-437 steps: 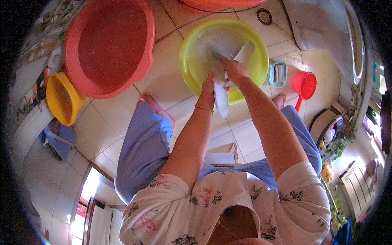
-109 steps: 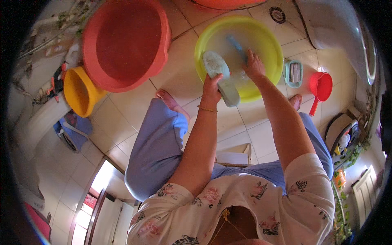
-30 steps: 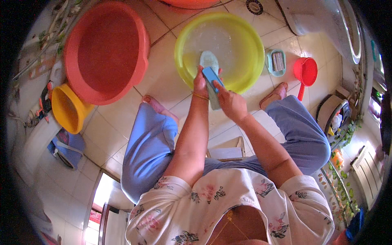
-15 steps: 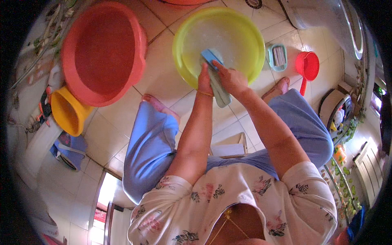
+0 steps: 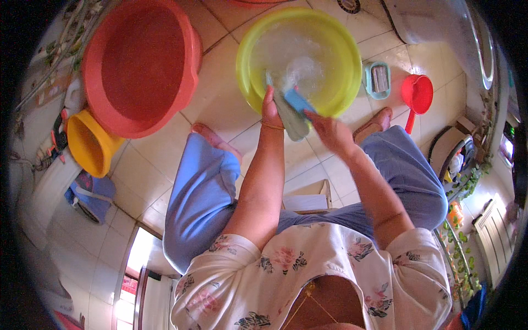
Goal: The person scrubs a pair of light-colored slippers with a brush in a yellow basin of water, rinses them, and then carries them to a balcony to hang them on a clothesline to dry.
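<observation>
My left hand [image 5: 271,111] is closed on the near side of a long, pale grey-green shoe [image 5: 295,125]. The shoe tilts over the near rim of the yellow-green basin [image 5: 355,58], its rounded end toward me. In my right hand [image 5: 331,133] is a blue scrubbing brush [image 5: 298,102], lying against the shoe's right side, with its bristles hidden. Cloudy, foamy water [image 5: 302,60] fills the basin's bottom and looks stirred up beyond the brush. The shoe's far end is blurred and partly hidden by the brush and my fingers.
A large red tub [image 5: 190,60] stands left of the basin, with a yellow bucket [image 5: 91,144] beside it. To the right are a light-blue soap dish [image 5: 377,80] and a red ladle [image 5: 416,94]. My feet rest on the tiled floor on both sides.
My right hand has drawn the brush toward me and to the right along the shoe. My left hand keeps its hold, and the water has become more agitated.
</observation>
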The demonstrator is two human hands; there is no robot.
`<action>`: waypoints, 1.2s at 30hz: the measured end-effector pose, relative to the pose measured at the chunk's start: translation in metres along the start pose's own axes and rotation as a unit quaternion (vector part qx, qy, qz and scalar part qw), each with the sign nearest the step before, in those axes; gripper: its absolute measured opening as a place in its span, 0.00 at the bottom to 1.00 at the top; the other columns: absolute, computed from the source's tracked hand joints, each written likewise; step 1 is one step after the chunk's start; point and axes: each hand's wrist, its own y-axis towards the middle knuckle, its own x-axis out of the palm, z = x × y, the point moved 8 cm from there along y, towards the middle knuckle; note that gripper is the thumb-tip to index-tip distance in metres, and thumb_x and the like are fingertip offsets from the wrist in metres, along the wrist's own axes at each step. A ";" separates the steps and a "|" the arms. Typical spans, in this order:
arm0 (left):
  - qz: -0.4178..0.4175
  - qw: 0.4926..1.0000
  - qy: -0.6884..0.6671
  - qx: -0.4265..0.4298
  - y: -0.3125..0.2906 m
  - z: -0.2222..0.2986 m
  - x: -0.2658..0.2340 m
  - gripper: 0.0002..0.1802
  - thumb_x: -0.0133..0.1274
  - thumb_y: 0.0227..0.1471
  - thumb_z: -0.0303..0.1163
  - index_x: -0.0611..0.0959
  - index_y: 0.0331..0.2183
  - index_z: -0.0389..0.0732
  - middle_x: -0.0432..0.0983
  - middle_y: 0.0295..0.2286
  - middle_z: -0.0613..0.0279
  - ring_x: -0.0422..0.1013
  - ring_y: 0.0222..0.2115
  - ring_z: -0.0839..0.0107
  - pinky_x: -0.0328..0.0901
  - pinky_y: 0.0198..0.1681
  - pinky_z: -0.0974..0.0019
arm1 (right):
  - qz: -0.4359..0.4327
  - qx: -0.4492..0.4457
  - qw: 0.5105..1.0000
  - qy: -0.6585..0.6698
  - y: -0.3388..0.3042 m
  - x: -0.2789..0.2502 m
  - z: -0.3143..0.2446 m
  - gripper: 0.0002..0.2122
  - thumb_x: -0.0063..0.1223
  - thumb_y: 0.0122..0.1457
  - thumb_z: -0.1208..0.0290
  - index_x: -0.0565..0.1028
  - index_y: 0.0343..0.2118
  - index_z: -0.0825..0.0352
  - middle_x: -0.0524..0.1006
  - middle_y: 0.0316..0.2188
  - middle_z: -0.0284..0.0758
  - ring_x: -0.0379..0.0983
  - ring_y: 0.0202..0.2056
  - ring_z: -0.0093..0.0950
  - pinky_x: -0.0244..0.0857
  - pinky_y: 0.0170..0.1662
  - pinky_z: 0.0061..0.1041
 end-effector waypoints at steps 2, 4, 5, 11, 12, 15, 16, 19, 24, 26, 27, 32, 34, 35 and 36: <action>-0.052 0.998 -0.002 -0.035 0.001 -0.010 0.005 0.33 0.42 0.50 0.55 0.63 0.51 0.42 0.65 0.46 0.50 0.66 0.43 0.54 0.65 0.42 0.49 | 0.017 -0.006 1.000 -0.023 -0.013 -0.001 -0.015 0.16 0.37 0.57 0.64 0.66 0.48 0.40 0.74 0.26 0.41 0.74 0.28 0.40 0.67 0.28 0.38; -0.105 0.992 -0.004 -0.069 0.000 -0.018 0.013 0.34 0.41 0.50 0.55 0.62 0.51 0.40 0.64 0.47 0.46 0.64 0.46 0.52 0.62 0.46 0.48 | -0.010 0.049 0.995 -0.082 -0.002 -0.002 -0.024 0.17 0.37 0.56 0.66 0.66 0.49 0.40 0.74 0.24 0.41 0.74 0.28 0.40 0.68 0.28 0.38; -0.114 0.991 0.004 -0.065 0.000 -0.020 0.017 0.34 0.41 0.51 0.55 0.63 0.51 0.40 0.64 0.47 0.46 0.64 0.46 0.53 0.63 0.45 0.49 | 0.027 0.043 0.996 -0.074 0.012 -0.005 -0.023 0.17 0.37 0.56 0.67 0.66 0.49 0.40 0.74 0.25 0.41 0.74 0.28 0.40 0.68 0.28 0.38; -0.028 0.994 0.103 -0.010 -0.005 -0.032 0.040 0.26 0.41 0.53 0.51 0.68 0.46 0.43 0.71 0.40 0.56 0.70 0.38 0.60 0.68 0.38 0.56 | -0.016 0.141 0.988 0.054 0.096 -0.024 0.031 0.16 0.37 0.57 0.64 0.67 0.48 0.43 0.75 0.28 0.42 0.73 0.29 0.41 0.67 0.31 0.38; -0.022 0.996 0.082 -0.012 -0.006 -0.028 0.038 0.25 0.41 0.52 0.50 0.69 0.46 0.43 0.71 0.39 0.57 0.70 0.38 0.60 0.68 0.37 0.56 | 0.038 0.135 0.989 0.034 0.084 -0.030 0.034 0.16 0.37 0.57 0.64 0.66 0.49 0.43 0.76 0.28 0.41 0.74 0.29 0.40 0.67 0.30 0.38; -0.005 1.000 0.011 -0.004 -0.003 -0.011 0.030 0.24 0.42 0.52 0.47 0.70 0.46 0.41 0.73 0.37 0.57 0.71 0.36 0.62 0.68 0.36 0.56 | 0.102 0.105 0.989 -0.019 0.023 -0.035 0.017 0.17 0.36 0.58 0.64 0.64 0.51 0.42 0.76 0.27 0.41 0.74 0.28 0.39 0.67 0.29 0.38; -0.016 0.998 0.045 -0.031 -0.004 -0.011 0.029 0.22 0.44 0.51 0.44 0.70 0.44 0.41 0.73 0.36 0.57 0.70 0.35 0.61 0.67 0.38 0.57 | 0.066 0.102 0.992 -0.027 0.006 -0.028 0.010 0.17 0.36 0.58 0.64 0.65 0.50 0.42 0.76 0.26 0.41 0.74 0.28 0.39 0.67 0.29 0.39; 0.025 0.995 0.094 0.000 0.006 -0.019 0.007 0.21 0.45 0.49 0.40 0.70 0.44 0.41 0.73 0.36 0.57 0.70 0.36 0.61 0.66 0.41 0.59 | 0.031 0.108 0.994 -0.008 0.014 -0.020 -0.003 0.16 0.38 0.58 0.63 0.66 0.50 0.42 0.75 0.28 0.43 0.73 0.30 0.42 0.67 0.32 0.38; 0.019 0.991 0.115 -0.062 -0.008 -0.012 0.032 0.24 0.45 0.47 0.42 0.69 0.44 0.38 0.74 0.34 0.53 0.72 0.30 0.60 0.68 0.34 0.59 | 0.019 0.078 0.997 -0.016 0.105 -0.011 0.019 0.16 0.38 0.57 0.63 0.66 0.49 0.44 0.75 0.33 0.42 0.72 0.35 0.43 0.66 0.36 0.40; -0.020 0.984 0.163 -0.070 -0.009 -0.019 0.045 0.24 0.45 0.47 0.43 0.69 0.44 0.38 0.74 0.33 0.52 0.72 0.28 0.60 0.69 0.31 0.59 | -0.012 0.118 0.992 -0.047 0.126 -0.016 0.046 0.16 0.38 0.57 0.63 0.66 0.49 0.47 0.75 0.35 0.41 0.72 0.37 0.43 0.65 0.37 0.41; -0.027 0.987 0.140 -0.080 -0.007 -0.018 0.047 0.25 0.45 0.47 0.43 0.69 0.45 0.38 0.73 0.34 0.51 0.72 0.31 0.59 0.69 0.32 0.58 | 0.016 0.132 0.991 -0.021 0.130 -0.021 0.056 0.16 0.38 0.57 0.63 0.66 0.50 0.48 0.75 0.36 0.42 0.71 0.37 0.43 0.65 0.37 0.41; 0.022 0.992 0.126 -0.026 0.001 -0.002 0.033 0.31 0.40 0.50 0.54 0.67 0.47 0.40 0.72 0.35 0.50 0.71 0.33 0.57 0.69 0.32 0.56 | 0.069 0.112 0.991 0.023 0.092 -0.016 0.070 0.16 0.35 0.58 0.62 0.65 0.50 0.46 0.75 0.35 0.43 0.72 0.36 0.43 0.65 0.38 0.41; 0.038 0.994 0.105 -0.019 0.002 -0.001 0.022 0.32 0.40 0.50 0.58 0.68 0.47 0.42 0.72 0.35 0.53 0.71 0.32 0.59 0.68 0.34 0.57 | 0.073 0.061 0.994 0.055 0.046 -0.016 0.035 0.16 0.34 0.59 0.60 0.65 0.50 0.45 0.75 0.30 0.46 0.73 0.33 0.43 0.66 0.33 0.41; 0.028 0.996 0.079 -0.028 0.008 -0.002 0.012 0.31 0.40 0.50 0.59 0.69 0.46 0.44 0.72 0.35 0.56 0.71 0.33 0.61 0.68 0.34 0.58 | 0.040 0.053 0.997 0.028 0.025 -0.018 0.008 0.16 0.36 0.58 0.60 0.65 0.50 0.45 0.75 0.26 0.46 0.74 0.28 0.42 0.66 0.28 0.41; 0.016 0.997 0.053 -0.044 0.011 -0.007 0.004 0.31 0.40 0.50 0.60 0.69 0.45 0.45 0.72 0.36 0.59 0.70 0.33 0.63 0.68 0.35 0.59 | 0.045 -0.014 0.999 0.003 0.007 -0.012 -0.012 0.17 0.37 0.58 0.60 0.63 0.51 0.44 0.74 0.24 0.45 0.74 0.26 0.41 0.66 0.26 0.40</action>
